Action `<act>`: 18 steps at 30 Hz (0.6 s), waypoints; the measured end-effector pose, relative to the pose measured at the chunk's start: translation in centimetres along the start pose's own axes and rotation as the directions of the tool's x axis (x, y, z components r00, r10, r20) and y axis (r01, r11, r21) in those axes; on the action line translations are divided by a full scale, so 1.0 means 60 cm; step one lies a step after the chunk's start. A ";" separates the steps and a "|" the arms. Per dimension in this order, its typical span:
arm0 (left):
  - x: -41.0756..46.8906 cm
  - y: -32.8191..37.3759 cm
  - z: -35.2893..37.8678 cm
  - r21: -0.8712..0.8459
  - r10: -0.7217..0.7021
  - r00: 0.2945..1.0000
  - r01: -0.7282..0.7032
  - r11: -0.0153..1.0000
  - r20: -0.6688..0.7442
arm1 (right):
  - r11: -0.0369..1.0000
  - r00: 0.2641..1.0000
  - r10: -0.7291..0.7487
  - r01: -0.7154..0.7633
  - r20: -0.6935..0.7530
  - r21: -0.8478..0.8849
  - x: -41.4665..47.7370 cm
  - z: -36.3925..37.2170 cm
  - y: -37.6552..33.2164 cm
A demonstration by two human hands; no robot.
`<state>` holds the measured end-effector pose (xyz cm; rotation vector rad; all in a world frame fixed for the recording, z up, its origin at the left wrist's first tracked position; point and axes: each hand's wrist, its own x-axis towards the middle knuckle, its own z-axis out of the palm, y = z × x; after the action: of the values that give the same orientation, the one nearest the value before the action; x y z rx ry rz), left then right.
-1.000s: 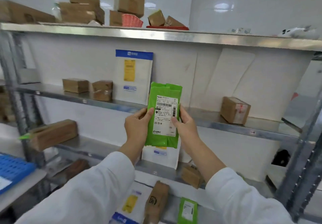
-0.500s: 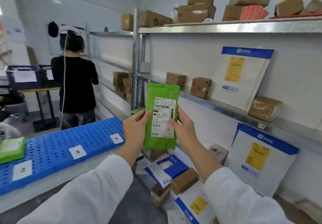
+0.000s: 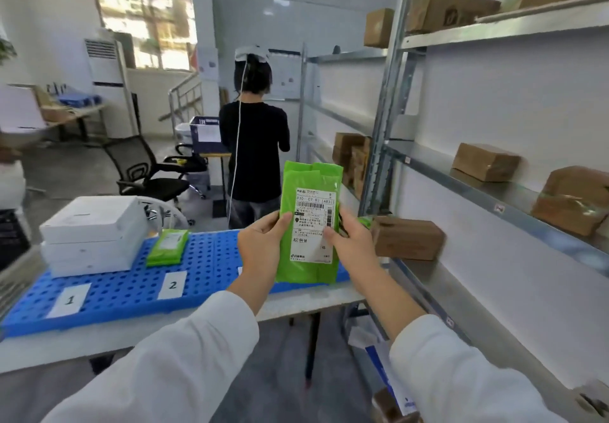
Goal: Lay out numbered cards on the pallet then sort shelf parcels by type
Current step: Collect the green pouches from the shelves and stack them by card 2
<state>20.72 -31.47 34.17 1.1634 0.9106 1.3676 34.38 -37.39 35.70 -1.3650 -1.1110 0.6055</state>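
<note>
I hold a green mailer bag (image 3: 309, 221) with a white shipping label upright in front of me. My left hand (image 3: 262, 241) grips its left edge and my right hand (image 3: 351, 239) grips its right edge, thumbs on the label. Behind it a blue perforated pallet (image 3: 131, 287) lies on a white table. On the pallet lie white cards numbered 1 (image 3: 68, 300) and 2 (image 3: 172, 285). Behind card 2 lies another green mailer (image 3: 167, 246). White flat boxes (image 3: 94, 234) are stacked behind card 1.
A metal shelf rack (image 3: 389, 119) runs along the right with brown cardboard parcels (image 3: 486, 161) on its levels. A person in black (image 3: 253, 149) stands with their back to me beyond the table. An office chair (image 3: 145, 172) stands to the left.
The view has swung left from the shelf toward the pallet table. The green mailer stays held in both hands, now in front of the pallet's right end.
</note>
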 end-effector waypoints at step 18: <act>0.188 -0.022 -0.233 0.092 0.057 0.929 -0.026 0.995 -0.366 | 0.999 0.948 0.006 -0.019 0.319 0.038 0.170 0.304 0.054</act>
<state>8.02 -19.00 31.39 1.0089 1.2263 1.6283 23.29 -19.66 32.55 -1.2669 -1.3405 0.8765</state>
